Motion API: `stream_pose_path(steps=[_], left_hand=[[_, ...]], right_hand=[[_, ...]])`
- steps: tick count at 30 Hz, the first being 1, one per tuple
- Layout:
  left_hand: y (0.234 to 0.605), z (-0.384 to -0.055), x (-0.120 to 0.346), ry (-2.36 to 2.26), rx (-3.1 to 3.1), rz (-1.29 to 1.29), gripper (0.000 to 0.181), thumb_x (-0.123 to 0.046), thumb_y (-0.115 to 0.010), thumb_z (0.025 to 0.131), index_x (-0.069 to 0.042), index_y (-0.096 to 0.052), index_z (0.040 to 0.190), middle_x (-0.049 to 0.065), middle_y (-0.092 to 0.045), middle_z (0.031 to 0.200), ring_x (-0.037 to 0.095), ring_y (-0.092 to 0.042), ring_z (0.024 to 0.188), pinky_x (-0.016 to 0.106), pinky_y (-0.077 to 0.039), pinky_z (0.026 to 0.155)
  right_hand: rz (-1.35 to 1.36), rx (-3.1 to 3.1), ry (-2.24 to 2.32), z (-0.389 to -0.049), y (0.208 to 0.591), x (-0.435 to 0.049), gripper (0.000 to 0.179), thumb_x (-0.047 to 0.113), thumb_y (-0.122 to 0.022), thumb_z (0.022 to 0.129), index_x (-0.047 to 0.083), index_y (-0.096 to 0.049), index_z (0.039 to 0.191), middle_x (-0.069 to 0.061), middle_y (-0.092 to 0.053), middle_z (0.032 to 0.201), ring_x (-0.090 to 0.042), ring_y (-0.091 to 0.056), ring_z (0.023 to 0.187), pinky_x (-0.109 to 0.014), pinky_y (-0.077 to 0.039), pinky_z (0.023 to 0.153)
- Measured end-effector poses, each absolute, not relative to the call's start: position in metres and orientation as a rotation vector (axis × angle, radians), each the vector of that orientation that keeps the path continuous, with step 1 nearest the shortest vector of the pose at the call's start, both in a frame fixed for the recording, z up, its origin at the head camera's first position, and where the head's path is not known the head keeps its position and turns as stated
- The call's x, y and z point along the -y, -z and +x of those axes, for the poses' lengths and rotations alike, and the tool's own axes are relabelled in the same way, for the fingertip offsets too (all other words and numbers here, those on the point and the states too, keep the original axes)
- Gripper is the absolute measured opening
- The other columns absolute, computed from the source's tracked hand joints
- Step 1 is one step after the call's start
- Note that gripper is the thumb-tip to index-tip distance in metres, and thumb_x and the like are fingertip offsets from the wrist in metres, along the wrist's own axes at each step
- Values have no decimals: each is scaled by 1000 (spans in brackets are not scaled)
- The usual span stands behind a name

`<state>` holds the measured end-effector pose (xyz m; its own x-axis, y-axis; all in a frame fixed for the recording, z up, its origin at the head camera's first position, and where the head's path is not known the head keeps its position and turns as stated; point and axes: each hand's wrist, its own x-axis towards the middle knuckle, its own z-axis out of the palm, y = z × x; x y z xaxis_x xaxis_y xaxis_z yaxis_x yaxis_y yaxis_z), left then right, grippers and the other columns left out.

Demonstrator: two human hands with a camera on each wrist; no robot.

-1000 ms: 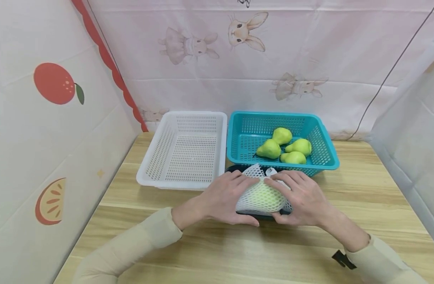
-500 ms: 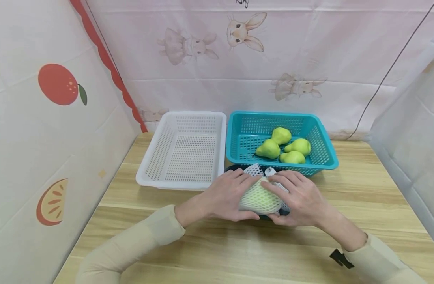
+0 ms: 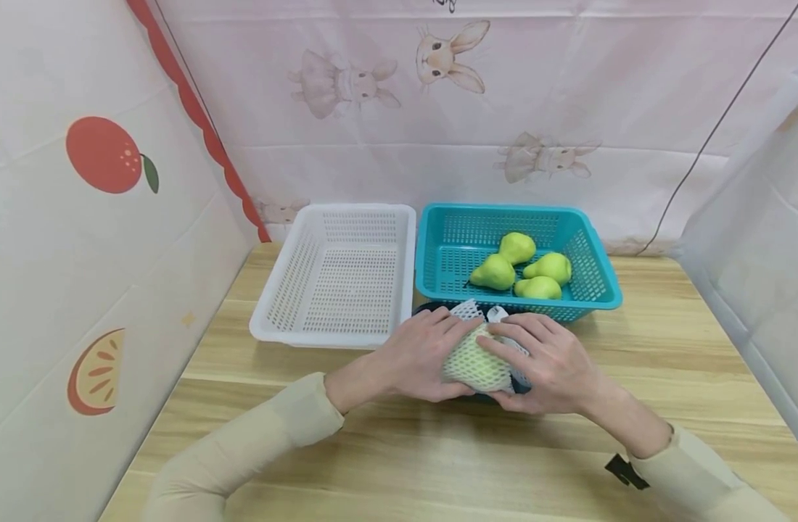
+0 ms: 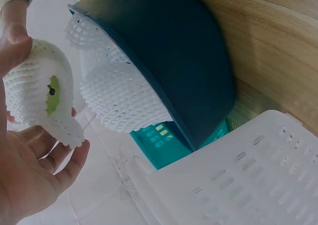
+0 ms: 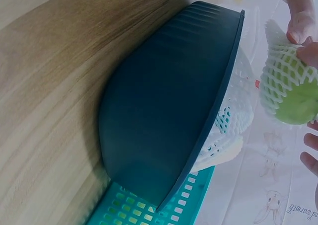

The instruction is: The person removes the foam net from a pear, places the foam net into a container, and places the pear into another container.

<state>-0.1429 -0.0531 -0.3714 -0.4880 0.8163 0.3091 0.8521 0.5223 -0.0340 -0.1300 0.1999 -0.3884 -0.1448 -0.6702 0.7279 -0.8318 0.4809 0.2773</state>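
Note:
A green pear [image 5: 298, 103] in a white foam net sleeve [image 3: 479, 366] is held between both hands above a dark blue bin [image 4: 164, 51]. My left hand [image 3: 421, 355] grips the sleeved pear from the left. On the other side, my right hand [image 3: 552, 366] grips it with thumb and fingers. The left wrist view shows a dark stem inside the sleeve's opening, close to the left fingers. In the right wrist view, the pear's rounded bottom shows bare past the net. More white foam nets [image 4: 119, 96] fill the bin; whether they hold fruit I cannot tell.
Behind the bin, a teal basket [image 3: 604, 272] carries several bare green pears [image 3: 493, 272]. A white basket [image 3: 262, 330] stands to its left. All rest on a wooden table [image 3: 399, 464] against printed cloth walls. A black tag [image 3: 626, 471] hangs by the right sleeve.
My hands have drawn slightly closer together around the sleeved pear. Its right edge has shifted a little leftward. The baskets and the loose pears have stayed in place.

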Motion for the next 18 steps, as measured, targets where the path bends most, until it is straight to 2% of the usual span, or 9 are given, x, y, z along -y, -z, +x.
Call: stream_pose_path(steps=[9, 18], left_hand=[[373, -145, 52, 205, 2478, -1382, 86, -65, -79, 79, -13, -57, 144, 1, -74, 122, 16, -63, 100, 27, -55, 80], [377, -147, 55, 264, 2460, -1361, 85, -63, -81, 74, -13, -59, 140, -1, -75, 120, 14, -61, 98, 26, -54, 80]], right_hand=[[1279, 1870, -281, -130, 388, -199, 60, 61, -60, 95, 10, -76, 122, -12, -79, 117, -32, -72, 100, -46, -61, 82], [1281, 1890, -372, -131, 385, -202, 73, 70, -62, 93, 5, -73, 126, -13, -77, 122, -32, -71, 104, -45, -57, 88]])
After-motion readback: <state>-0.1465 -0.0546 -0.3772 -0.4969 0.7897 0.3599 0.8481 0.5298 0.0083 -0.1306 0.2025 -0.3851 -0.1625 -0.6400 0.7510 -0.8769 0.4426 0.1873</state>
